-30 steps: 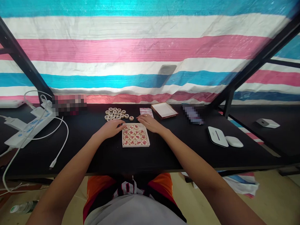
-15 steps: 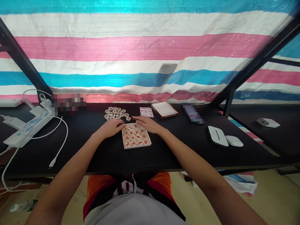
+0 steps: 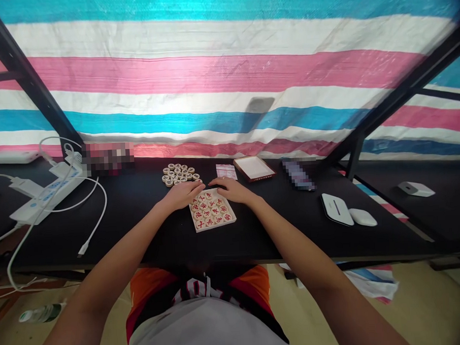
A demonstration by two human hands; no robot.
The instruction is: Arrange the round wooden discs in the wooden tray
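Note:
A shallow wooden tray (image 3: 197, 226) filled with round chess pieces (image 3: 212, 212) marked in red lies skewed on the black table (image 3: 149, 232), in front of me. My left hand (image 3: 182, 194) rests at the tray's far left corner, fingers curled over its edge. My right hand (image 3: 233, 189) lies along the tray's far right edge, its fingers stretched flat and pointing left. Just beyond my hands is a loose cluster of pale chess pieces (image 3: 179, 174).
A pink-lined paper (image 3: 225, 170) and a red-rimmed box lid (image 3: 253, 168) lie behind the tray. A power strip (image 3: 44, 193) with white cables (image 3: 93, 227) sits left. Two white devices (image 3: 346, 212) lie right. A striped tarp (image 3: 226, 76) hangs behind. A bottle (image 3: 40, 314) lies on the floor.
The tray has turned under my hands, its near end swinging right so it sits skewed. Both hands stay at its far edge.

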